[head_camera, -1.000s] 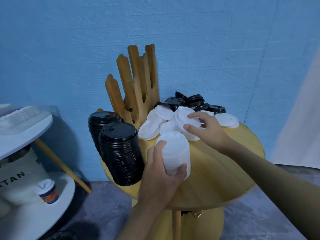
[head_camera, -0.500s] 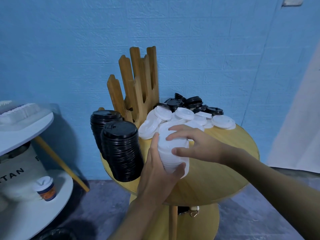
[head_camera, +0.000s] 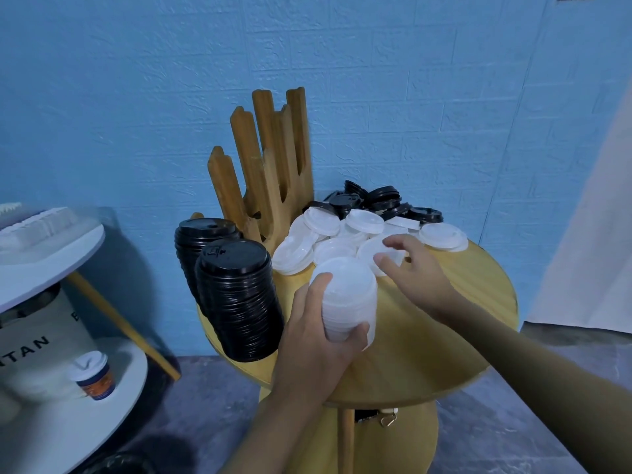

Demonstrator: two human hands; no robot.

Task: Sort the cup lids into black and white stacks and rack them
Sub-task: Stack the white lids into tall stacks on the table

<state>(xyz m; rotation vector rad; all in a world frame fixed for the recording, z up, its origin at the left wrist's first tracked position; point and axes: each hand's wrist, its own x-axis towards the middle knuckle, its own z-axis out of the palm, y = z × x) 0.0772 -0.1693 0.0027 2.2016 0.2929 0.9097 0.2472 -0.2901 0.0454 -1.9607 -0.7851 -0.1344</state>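
While our left hand [head_camera: 318, 340] grips the white stack [head_camera: 349, 302], thumb curled across its near side and fingers round its left, the stack stands nearly upright above the near middle of the round table [head_camera: 444, 336], its open top facing up and a little away from us. Just beyond and to the right of that top lies the loose white lid [head_camera: 371, 251], flat on the wood. Our right hand [head_camera: 417, 271] is already on it, thumb and fingertips pinching its right rim. That hand is plainly the nearer one. We judge that the coming move is short: lift the lid, carry it left and toward us, then set it level onto the stack so the two axes line up.

Farther off, the heap of white lids [head_camera: 325, 230] spreads left and far of the right hand, and the loose black lids [head_camera: 376, 200] lie behind it against the wall. The wooden rack [head_camera: 270, 172] rises at the far left of the table. Two black stacks [head_camera: 239, 295] lean at the table's left edge, well apart from both hands. Off to the left, a paper cup [head_camera: 94, 376] sits on a white shelf [head_camera: 51, 241].
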